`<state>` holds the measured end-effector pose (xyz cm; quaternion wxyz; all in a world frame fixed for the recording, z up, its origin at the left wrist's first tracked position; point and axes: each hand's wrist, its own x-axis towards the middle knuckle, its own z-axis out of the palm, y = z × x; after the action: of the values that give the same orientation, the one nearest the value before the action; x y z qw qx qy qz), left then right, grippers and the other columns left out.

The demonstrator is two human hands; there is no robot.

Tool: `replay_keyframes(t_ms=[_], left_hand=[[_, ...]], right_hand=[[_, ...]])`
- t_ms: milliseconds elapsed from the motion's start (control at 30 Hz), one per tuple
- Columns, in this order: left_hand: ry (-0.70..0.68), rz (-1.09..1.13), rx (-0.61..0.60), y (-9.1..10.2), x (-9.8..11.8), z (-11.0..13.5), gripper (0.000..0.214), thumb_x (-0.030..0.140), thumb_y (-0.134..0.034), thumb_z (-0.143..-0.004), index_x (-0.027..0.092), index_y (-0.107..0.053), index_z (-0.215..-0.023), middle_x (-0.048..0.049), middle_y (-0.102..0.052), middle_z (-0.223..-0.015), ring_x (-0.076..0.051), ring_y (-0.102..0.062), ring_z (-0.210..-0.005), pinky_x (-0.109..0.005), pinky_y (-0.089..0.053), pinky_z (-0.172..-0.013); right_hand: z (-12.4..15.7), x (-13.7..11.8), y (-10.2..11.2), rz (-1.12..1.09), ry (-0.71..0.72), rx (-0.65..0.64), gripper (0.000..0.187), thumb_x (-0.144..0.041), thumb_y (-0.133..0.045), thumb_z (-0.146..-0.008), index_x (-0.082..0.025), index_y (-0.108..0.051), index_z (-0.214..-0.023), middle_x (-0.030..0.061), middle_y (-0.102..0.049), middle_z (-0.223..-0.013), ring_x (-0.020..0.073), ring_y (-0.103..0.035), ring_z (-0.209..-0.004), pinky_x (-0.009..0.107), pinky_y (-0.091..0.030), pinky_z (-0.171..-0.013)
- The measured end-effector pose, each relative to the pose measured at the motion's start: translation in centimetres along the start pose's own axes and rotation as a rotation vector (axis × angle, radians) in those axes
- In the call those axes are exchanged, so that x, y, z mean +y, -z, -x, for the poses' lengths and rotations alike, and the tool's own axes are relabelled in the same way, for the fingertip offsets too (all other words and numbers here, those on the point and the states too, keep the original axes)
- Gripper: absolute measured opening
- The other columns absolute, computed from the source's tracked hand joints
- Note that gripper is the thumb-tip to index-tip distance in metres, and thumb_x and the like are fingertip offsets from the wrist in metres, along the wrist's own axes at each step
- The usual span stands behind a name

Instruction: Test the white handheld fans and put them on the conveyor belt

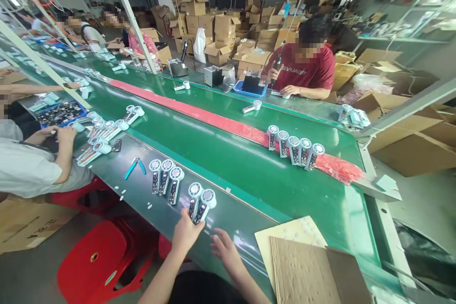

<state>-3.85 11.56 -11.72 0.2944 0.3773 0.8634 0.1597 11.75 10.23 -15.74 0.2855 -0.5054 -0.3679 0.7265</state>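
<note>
Head view looks down on my two hands at the near edge of a green worktop (249,171). My left hand (187,233) sits at about 6 o'clock, fingers closed on the lower ends of two small white fan units (201,201) lying side by side, round heads pointing to 12 o'clock. My right hand (225,249) lies just beside it at 5 o'clock, fingers loosely spread, holding nothing, hovering close over the worktop. At 10 o'clock from the pair, three more fan units (166,178) lie in a row, and blue-handled pliers (134,167) rest farther toward 9 o'clock. Cardboard sheets (302,266) lie at 4 o'clock. Across the belt at 1 o'clock, five fan units (295,148) sit on a red strip (221,121), with a person in a red shirt (309,73) behind.
</note>
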Motion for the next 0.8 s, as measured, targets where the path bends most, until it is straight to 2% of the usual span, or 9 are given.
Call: replay_keyframes(t_ms=[100,167,267,333,433,533,633,800], left_hand=[[0.005,0.238,-0.166,-1.8,-0.9,2.8,0.060,0.033,-0.060,-0.068,0.014,-0.030,-0.117,-0.0155,-0.058,-0.103,-0.028,-0.059,-0.092,-0.036,-0.043,-0.079],[0.012,0.417,-0.298,-2.7,-1.6,4.2,0.062,0.036,-0.059,-0.070,0.015,-0.029,-0.120,-0.0134,-0.057,-0.110,-0.023,-0.058,-0.096,-0.031,-0.045,-0.080],[0.078,0.633,-0.465,-3.8,-2.6,5.2,0.055,0.049,-0.052,-0.074,0.017,-0.037,-0.116,-0.0087,-0.059,-0.099,-0.019,-0.060,-0.083,-0.028,-0.048,-0.069],[0.124,0.732,-0.520,-4.3,-3.4,5.3,0.055,0.059,-0.044,-0.076,0.017,-0.043,-0.110,-0.0059,-0.058,-0.087,-0.017,-0.057,-0.070,-0.026,-0.045,-0.058],[0.145,0.827,-0.532,-4.8,-4.3,5.2,0.064,0.069,-0.033,-0.076,0.016,-0.045,-0.110,-0.0040,-0.055,-0.082,-0.012,-0.051,-0.063,-0.020,-0.035,-0.048],[0.152,0.836,-0.518,-4.8,-4.6,5.4,0.067,0.070,-0.035,-0.074,0.022,-0.040,-0.120,-0.0011,-0.053,-0.078,-0.010,-0.048,-0.060,-0.017,-0.029,-0.046],[0.171,0.790,-0.520,-4.4,-4.3,5.6,0.063,0.069,-0.038,-0.075,0.027,-0.039,-0.122,0.0000,-0.053,-0.076,-0.011,-0.050,-0.061,-0.018,-0.034,-0.047],[0.160,0.706,-0.496,-4.5,-3.8,5.9,0.062,0.065,-0.051,-0.071,0.022,-0.043,-0.115,0.0004,-0.053,-0.074,-0.013,-0.052,-0.058,-0.020,-0.038,-0.045]], right_hand=[[0.9,1.0,-1.6,-0.183,-0.123,-0.084,0.067,-0.067,-0.057,-0.071,-0.022,-0.045,-0.119,0.0081,-0.059,-0.102,0.0240,-0.058,-0.088,0.036,-0.047,-0.072],[1.6,1.0,-1.5,-0.280,-0.182,-0.112,0.071,-0.065,-0.065,-0.065,-0.023,-0.044,-0.118,0.0052,-0.059,-0.098,0.0222,-0.057,-0.088,0.033,-0.046,-0.072],[2.6,0.5,-0.4,-0.288,-0.225,-0.010,0.071,-0.065,-0.070,-0.058,-0.023,-0.046,-0.110,0.0008,-0.055,-0.084,0.0200,-0.055,-0.080,0.029,-0.045,-0.065],[3.2,0.4,0.4,-0.275,-0.227,0.042,0.067,-0.065,-0.068,-0.059,-0.023,-0.047,-0.107,-0.0011,-0.050,-0.079,0.0175,-0.053,-0.075,0.028,-0.044,-0.062],[4.0,0.7,0.9,-0.265,-0.214,0.058,0.064,-0.066,-0.064,-0.062,-0.023,-0.046,-0.106,-0.0020,-0.047,-0.078,0.0132,-0.047,-0.067,0.025,-0.041,-0.058],[4.5,1.4,0.6,-0.261,-0.203,0.073,0.062,-0.067,-0.060,-0.065,-0.023,-0.046,-0.107,-0.0025,-0.045,-0.076,0.0111,-0.042,-0.061,0.022,-0.036,-0.053],[4.8,2.0,0.3,-0.261,-0.191,0.105,0.061,-0.065,-0.059,-0.066,-0.023,-0.044,-0.107,-0.0031,-0.043,-0.074,0.0112,-0.041,-0.059,0.022,-0.033,-0.050],[5.5,2.4,-0.2,-0.260,-0.159,0.121,0.056,-0.062,-0.057,-0.070,-0.023,-0.044,-0.107,-0.0030,-0.041,-0.073,0.0126,-0.041,-0.060,0.023,-0.034,-0.050]])
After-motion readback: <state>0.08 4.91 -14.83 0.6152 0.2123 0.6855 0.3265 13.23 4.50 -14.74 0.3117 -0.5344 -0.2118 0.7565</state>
